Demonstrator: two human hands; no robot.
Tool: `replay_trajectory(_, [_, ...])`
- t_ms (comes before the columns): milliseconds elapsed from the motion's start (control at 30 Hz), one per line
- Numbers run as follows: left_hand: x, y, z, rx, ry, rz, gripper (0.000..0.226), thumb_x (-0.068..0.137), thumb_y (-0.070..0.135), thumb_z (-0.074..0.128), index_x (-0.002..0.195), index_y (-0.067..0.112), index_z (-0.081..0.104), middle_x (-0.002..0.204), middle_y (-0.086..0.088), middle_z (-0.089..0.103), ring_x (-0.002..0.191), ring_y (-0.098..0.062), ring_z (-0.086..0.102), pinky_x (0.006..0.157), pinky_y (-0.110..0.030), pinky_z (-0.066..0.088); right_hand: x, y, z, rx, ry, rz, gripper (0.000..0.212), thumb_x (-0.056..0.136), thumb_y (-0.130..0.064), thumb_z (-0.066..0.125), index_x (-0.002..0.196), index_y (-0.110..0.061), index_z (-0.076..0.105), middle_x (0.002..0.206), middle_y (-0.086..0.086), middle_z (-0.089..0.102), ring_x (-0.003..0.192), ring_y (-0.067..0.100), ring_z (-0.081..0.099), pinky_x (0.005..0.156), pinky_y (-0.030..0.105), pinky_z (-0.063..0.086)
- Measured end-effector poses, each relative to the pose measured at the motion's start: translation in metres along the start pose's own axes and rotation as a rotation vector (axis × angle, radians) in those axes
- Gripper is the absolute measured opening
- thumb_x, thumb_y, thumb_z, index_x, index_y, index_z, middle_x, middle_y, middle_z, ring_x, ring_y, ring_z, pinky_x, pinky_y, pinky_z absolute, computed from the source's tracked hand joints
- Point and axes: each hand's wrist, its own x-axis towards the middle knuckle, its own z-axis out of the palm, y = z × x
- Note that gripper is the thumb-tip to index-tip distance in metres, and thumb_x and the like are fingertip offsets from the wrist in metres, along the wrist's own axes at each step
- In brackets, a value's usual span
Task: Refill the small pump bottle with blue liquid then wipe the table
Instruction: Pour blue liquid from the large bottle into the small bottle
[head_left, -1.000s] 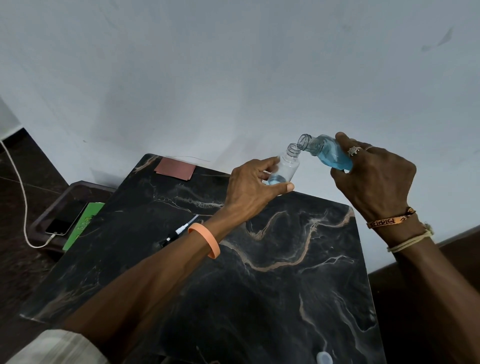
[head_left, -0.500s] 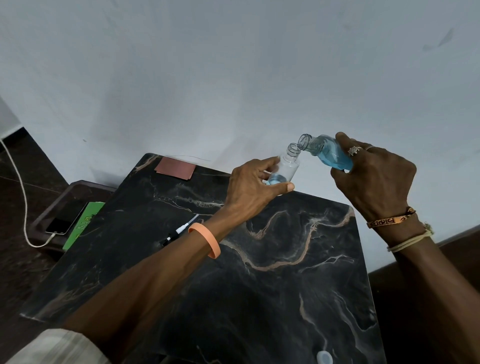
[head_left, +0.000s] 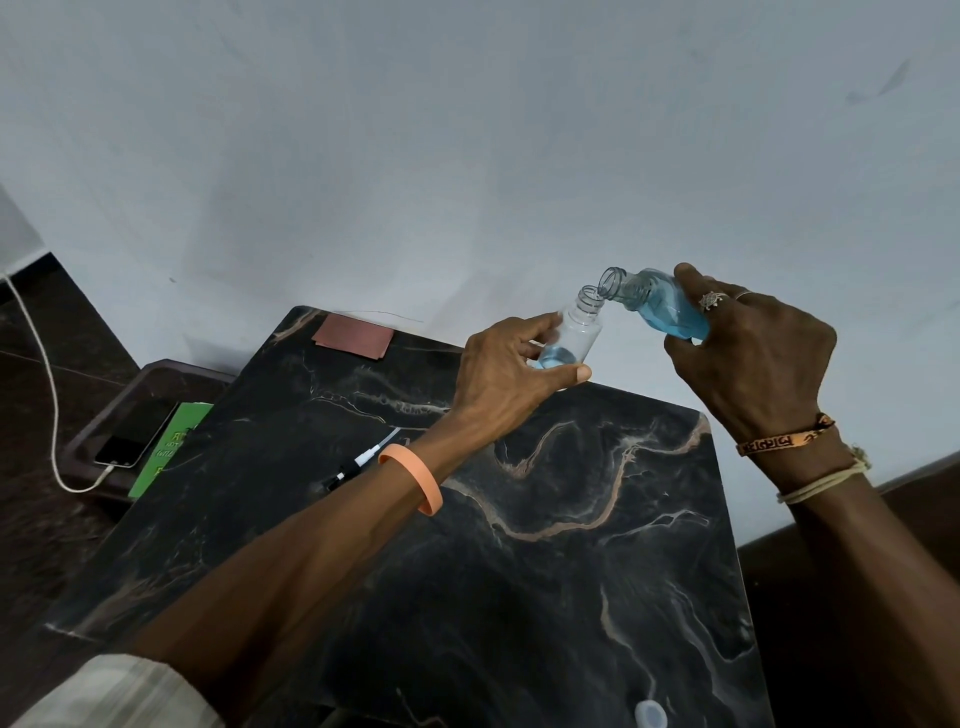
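Little has moved over the last second: both hands and both bottles sit where they were, and the pool of blue in the small bottle (head_left: 574, 332) looks about the same. The left hand (head_left: 506, 374) grips this clear, uncapped small bottle low on its body, thumb underneath and fingers wrapped behind, holding it in the air above the far edge of the table (head_left: 571, 597) with its neck leaning slightly to the right. A shallow layer of blue liquid (head_left: 558, 357) sits in its bottom. The right hand (head_left: 753, 358) grasps the larger bottle (head_left: 660, 306) by its base, tipped over almost on its side so that its open mouth meets the rim of the small bottle's neck; whether the two rims actually touch is hard to tell. Blue fills the lower half of the larger bottle. A ring (head_left: 712, 300) shows on a right finger, thread bands (head_left: 784, 441) circle the right wrist, and an orange wristband (head_left: 415, 475) sits on the left wrist. On the dark marbled table, a black-and-white pump top (head_left: 358, 465) with its thin tube lies just left of the left forearm, a reddish-brown cloth (head_left: 354, 338) lies flat near the far left corner, and a pale cap (head_left: 651, 714) sits at the near edge. Left of the table, a phone (head_left: 137, 434) on a white cable (head_left: 47, 395) rests beside a green booklet (head_left: 174, 447).
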Motion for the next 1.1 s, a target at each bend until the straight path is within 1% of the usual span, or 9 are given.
replay_trajectory(200, [-0.002, 0.002, -0.003, 0.008, -0.010, 0.005, 0.074, 0.069, 0.039, 0.089, 0.135, 0.020, 0.061, 0.126, 0.000, 0.069, 0.100, -0.011, 0.070, 0.086, -0.034, 0.061, -0.001, -0.002, -0.002, -0.001, -0.007, 0.006, 0.054, 0.070, -0.019, 0.078, 0.124, -0.018, 0.068, 0.107, 0.011, 0.074, 0.080, 0.036, 0.070, 0.059, 0.030, 0.045])
replay_trajectory(333, [-0.002, 0.002, -0.003, 0.008, -0.016, 0.007, 0.073, 0.070, 0.039, 0.089, 0.135, 0.019, 0.062, 0.126, 0.000, 0.069, 0.100, -0.011, 0.070, 0.086, -0.034, 0.061, 0.000, -0.002, -0.004, -0.008, -0.001, 0.006, 0.054, 0.070, -0.018, 0.078, 0.123, -0.018, 0.069, 0.106, 0.011, 0.074, 0.078, 0.037, 0.070, 0.058, 0.029, 0.042])
replay_trajectory(567, [-0.003, 0.000, -0.004, -0.009, -0.005, 0.003, 0.072, 0.068, 0.039, 0.090, 0.132, 0.020, 0.064, 0.122, 0.003, 0.071, 0.096, -0.008, 0.071, 0.085, -0.033, 0.061, -0.001, -0.004, -0.005, 0.003, 0.001, -0.002, 0.053, 0.071, -0.019, 0.079, 0.124, -0.017, 0.069, 0.107, 0.013, 0.073, 0.083, 0.037, 0.071, 0.060, 0.032, 0.048])
replay_trajectory(767, [-0.004, -0.002, -0.005, -0.023, -0.010, 0.004, 0.073, 0.067, 0.040, 0.091, 0.132, 0.022, 0.064, 0.121, 0.004, 0.072, 0.095, -0.008, 0.071, 0.083, -0.033, 0.061, -0.002, -0.006, -0.006, -0.003, 0.006, -0.009, 0.053, 0.070, -0.018, 0.079, 0.123, -0.016, 0.069, 0.105, 0.013, 0.074, 0.079, 0.037, 0.071, 0.059, 0.031, 0.047])
replay_trajectory(867, [-0.005, -0.002, -0.007, -0.011, -0.008, 0.010, 0.072, 0.067, 0.040, 0.090, 0.132, 0.022, 0.064, 0.121, 0.003, 0.071, 0.096, -0.007, 0.071, 0.083, -0.032, 0.061, -0.001, -0.007, -0.006, -0.004, -0.004, -0.010, 0.054, 0.070, -0.018, 0.080, 0.123, -0.015, 0.069, 0.106, 0.014, 0.073, 0.081, 0.038, 0.071, 0.060, 0.033, 0.048])
replay_trajectory(1100, [-0.005, -0.001, -0.010, 0.003, -0.009, 0.023, 0.071, 0.070, 0.040, 0.089, 0.133, 0.020, 0.064, 0.126, 0.001, 0.069, 0.101, -0.010, 0.070, 0.085, -0.035, 0.061, 0.000, -0.009, -0.007, -0.013, -0.001, -0.017, 0.055, 0.071, -0.018, 0.080, 0.124, -0.016, 0.068, 0.106, 0.014, 0.074, 0.079, 0.039, 0.070, 0.059, 0.032, 0.047])
